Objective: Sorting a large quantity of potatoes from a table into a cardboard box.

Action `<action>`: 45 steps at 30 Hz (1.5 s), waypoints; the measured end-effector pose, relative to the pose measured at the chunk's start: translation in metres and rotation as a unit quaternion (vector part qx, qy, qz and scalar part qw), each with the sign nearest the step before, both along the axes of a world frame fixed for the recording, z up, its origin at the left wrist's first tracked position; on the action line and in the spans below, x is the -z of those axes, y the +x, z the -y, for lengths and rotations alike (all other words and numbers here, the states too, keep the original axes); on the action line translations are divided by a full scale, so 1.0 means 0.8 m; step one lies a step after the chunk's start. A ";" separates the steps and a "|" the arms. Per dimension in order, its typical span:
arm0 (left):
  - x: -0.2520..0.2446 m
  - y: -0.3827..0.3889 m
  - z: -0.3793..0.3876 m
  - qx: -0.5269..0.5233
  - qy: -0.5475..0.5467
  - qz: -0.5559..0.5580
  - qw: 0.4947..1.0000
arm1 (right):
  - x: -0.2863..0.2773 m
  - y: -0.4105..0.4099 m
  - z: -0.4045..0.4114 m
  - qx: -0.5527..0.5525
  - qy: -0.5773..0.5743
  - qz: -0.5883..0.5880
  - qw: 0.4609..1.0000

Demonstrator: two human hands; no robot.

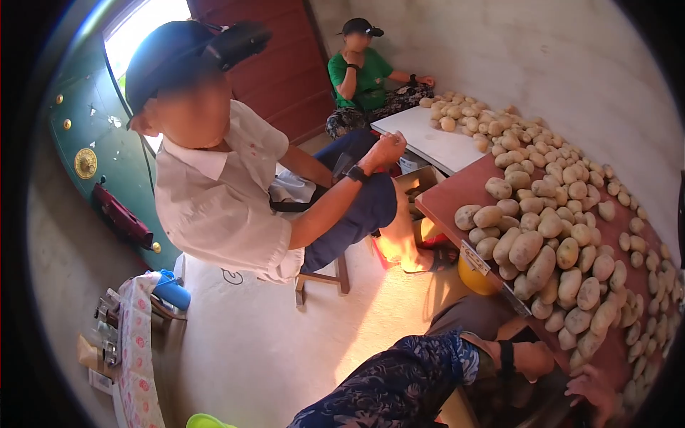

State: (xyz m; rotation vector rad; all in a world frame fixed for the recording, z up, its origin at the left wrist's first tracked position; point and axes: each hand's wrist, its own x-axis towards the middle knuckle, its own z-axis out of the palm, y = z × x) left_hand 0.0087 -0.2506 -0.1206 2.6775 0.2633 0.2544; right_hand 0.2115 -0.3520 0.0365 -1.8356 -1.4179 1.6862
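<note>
At the lower right, my left hand (535, 361) extends from a dark patterned sleeve with a black band at the wrist. It is beside the near edge of the reddish-brown tabletop (449, 198), its fingers turned out of sight. My right hand (591, 388) is just beyond it, somewhat blurred and in shade, with fingers spread and nothing visible in them. A large heap of unpeeled potatoes (540, 262) covers much of the tabletop, the closest ones lying just above my hands.
A person in a white shirt (225, 192) sits on a wooden stool, facing the table. Another person in green (364, 75) sits beyond a white tabletop (417, 131). Below the table are a cardboard box (428, 176) and a yellow container (473, 275). A cloth-covered table (139, 342) stands left.
</note>
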 end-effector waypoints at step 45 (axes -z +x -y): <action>-0.056 0.007 -0.028 0.130 -0.020 -0.096 0.987 | 0.015 0.049 -0.027 0.028 0.253 -0.131 0.958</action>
